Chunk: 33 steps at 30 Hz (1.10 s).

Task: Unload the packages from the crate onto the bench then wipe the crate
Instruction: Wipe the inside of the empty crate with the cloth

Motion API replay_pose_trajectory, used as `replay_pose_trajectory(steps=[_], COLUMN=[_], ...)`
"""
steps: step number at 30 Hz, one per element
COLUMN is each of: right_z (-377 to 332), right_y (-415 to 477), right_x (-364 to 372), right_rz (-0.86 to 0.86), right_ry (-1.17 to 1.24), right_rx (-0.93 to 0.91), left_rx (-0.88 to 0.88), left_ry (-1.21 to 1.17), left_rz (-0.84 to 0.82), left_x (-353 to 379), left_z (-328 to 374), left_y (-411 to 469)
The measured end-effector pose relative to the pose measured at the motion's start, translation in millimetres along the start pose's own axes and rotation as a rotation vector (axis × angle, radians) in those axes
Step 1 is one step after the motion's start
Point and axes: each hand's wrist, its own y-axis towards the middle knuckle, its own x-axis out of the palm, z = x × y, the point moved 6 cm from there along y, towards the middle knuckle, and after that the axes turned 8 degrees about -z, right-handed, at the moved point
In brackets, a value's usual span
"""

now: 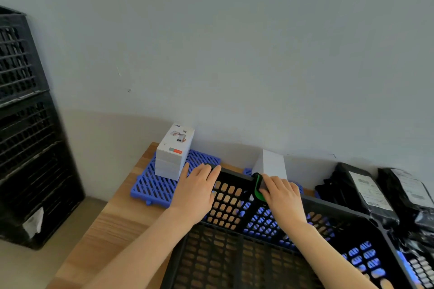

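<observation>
The black crate (pixel 227 206), nearest, by the bench's (pixel 112 223) front edge, shows no packages inside, so unloading looks done. Stacked white boxes (pixel 172 155) sit at the far left corner. The left hand (pixel 195 192) lies flat-fingered over the crate's corner and the right hand (pixel 281 197) grips a green cloth (pixel 258 186) against the far rim, so wiping seems just begun; black bags (pixel 361 192) line the back edge.

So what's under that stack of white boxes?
A blue slatted mat lies under the white boxes, on the wooden bench. The patch directly beneath them is covered.
</observation>
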Motion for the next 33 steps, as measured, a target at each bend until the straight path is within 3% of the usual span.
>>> replay_pose_trajectory(steps=[8, 13, 24, 33], right_z=[-91.7, -79.2, 69.4, 230.8], right_y=[39.9, 38.3, -17.8, -73.1], right_x=[-4.9, 1.6, 8.7, 16.6], right_rz=[-0.088, -0.062, -0.138, -0.322], right_ry=[0.169, 0.158, 0.147, 0.112], right_rx=[-0.070, -0.138, -0.098, 0.094], left_rx=[-0.006, -0.013, -0.133, -0.232], left_ry=[0.065, 0.137, 0.543, 0.529], left_rz=[-0.040, -0.114, -0.249, -0.346], left_x=[6.1, 1.6, 0.6, -3.7], left_z=[0.4, 2.0, 35.5, 50.8], left_y=[3.2, 4.8, 26.9, 40.0])
